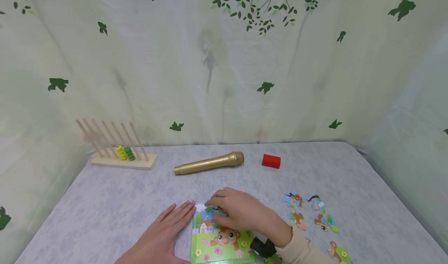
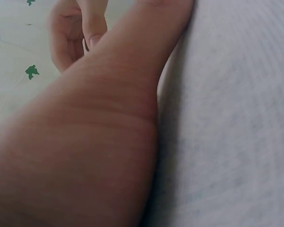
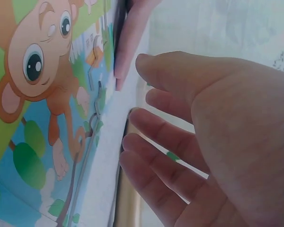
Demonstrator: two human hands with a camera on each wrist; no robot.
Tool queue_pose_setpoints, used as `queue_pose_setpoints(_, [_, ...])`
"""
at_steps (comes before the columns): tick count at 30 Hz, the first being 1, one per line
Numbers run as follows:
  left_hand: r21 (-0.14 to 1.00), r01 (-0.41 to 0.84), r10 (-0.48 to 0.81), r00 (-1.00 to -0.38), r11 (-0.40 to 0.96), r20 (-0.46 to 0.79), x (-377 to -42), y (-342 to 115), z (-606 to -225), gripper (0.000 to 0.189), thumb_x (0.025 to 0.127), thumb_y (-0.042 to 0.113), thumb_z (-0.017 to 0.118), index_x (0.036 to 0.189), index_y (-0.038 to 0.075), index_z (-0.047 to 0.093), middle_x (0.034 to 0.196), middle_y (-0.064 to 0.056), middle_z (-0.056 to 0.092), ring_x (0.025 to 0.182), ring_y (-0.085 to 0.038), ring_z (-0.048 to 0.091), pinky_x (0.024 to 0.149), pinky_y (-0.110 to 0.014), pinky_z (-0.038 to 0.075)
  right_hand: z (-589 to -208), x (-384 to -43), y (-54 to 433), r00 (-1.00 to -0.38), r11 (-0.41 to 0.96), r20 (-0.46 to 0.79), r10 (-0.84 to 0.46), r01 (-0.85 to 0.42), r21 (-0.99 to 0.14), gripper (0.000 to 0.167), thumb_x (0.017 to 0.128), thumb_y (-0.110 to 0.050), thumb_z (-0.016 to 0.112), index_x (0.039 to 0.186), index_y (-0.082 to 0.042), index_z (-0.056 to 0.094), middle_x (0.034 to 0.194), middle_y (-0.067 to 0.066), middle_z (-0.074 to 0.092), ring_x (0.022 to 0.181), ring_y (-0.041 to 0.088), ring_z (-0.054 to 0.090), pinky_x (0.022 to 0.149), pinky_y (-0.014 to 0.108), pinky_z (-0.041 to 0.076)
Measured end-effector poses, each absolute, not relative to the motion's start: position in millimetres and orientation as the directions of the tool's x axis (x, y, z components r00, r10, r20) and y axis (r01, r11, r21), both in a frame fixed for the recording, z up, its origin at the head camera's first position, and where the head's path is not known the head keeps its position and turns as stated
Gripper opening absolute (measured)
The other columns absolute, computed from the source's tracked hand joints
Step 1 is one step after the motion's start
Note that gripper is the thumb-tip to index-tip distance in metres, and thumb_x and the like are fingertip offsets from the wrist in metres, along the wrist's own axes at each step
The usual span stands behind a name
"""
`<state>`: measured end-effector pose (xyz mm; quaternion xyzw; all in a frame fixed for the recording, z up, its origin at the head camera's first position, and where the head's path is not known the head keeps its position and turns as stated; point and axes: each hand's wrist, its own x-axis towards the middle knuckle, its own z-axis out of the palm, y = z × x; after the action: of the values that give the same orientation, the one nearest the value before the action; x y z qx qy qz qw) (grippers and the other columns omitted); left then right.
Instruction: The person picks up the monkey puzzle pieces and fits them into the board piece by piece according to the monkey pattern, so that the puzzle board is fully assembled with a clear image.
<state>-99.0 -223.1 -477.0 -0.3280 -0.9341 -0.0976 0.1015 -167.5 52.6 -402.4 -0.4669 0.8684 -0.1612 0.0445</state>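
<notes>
Monkey jigsaw puzzle (image 1: pixel 226 240) lies well short of the table's (image 1: pixel 133 194) far edge, beneath the right hand (image 1: pixel 239 209), whose loosely curved fingers hang apart over its far half, gripping nothing visible. The left hand's (image 1: pixel 168 227) straight fingers lie along its left edge.

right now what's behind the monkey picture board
A gold microphone lies behind the board, a red block farther right. In the head view, the right hand hides some table just behind the board.
</notes>
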Motion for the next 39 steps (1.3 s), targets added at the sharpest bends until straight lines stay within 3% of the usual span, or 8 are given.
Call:
queue_pose_setpoints(24, [0.044, 0.669, 0.616, -0.707, 0.742, 0.347, -99.4, -223.2, -479.6, 0.126, 0.071, 0.094, 0.058, 0.157, 0.004, 0.041, 0.162, -0.009, 0.044, 0.147, -0.024, 0.043, 0.127, -0.019, -0.001, -391.7, -165.5, 86.3, -0.589, 0.532, 0.078, -0.805, -0.773, -0.345, 0.034, 0.1, -0.031, 0.07, 0.131, -0.019, 0.071, 0.123, -0.006, 0.072, 0.114, 0.01, 0.064, 0.095, 0.027, 0.058])
queue_pose_setpoints(34, [0.052, 0.662, 0.613, -0.718, 0.747, 0.33, -97.5, -222.8, -477.1, 0.126, 0.072, 0.095, 0.057, 0.158, 0.004, 0.041, 0.163, -0.008, 0.043, 0.148, -0.023, 0.042, 0.127, -0.019, 0.0, -393.2, -159.9, 106.8, -0.598, 0.528, 0.104, -0.795, -0.766, -0.367, 0.031, 0.101, -0.033, 0.069, 0.128, -0.018, 0.072, 0.121, -0.006, 0.072, 0.109, 0.01, 0.064, 0.089, 0.027, 0.057])
queue_pose_setpoints(39, [0.064, 0.658, 0.608, -0.725, 0.75, 0.323, -96.9, -223.0, -476.6, 0.126, 0.072, 0.095, 0.055, 0.158, 0.004, 0.041, 0.163, -0.008, 0.043, 0.148, -0.023, 0.042, 0.126, -0.019, -0.001, -395.2, -156.5, 119.0, -0.618, 0.541, 0.103, -0.779, -0.746, -0.388, 0.032, 0.099, -0.032, 0.071, 0.129, -0.019, 0.072, 0.123, -0.007, 0.071, 0.113, 0.011, 0.064, 0.095, 0.032, 0.058])
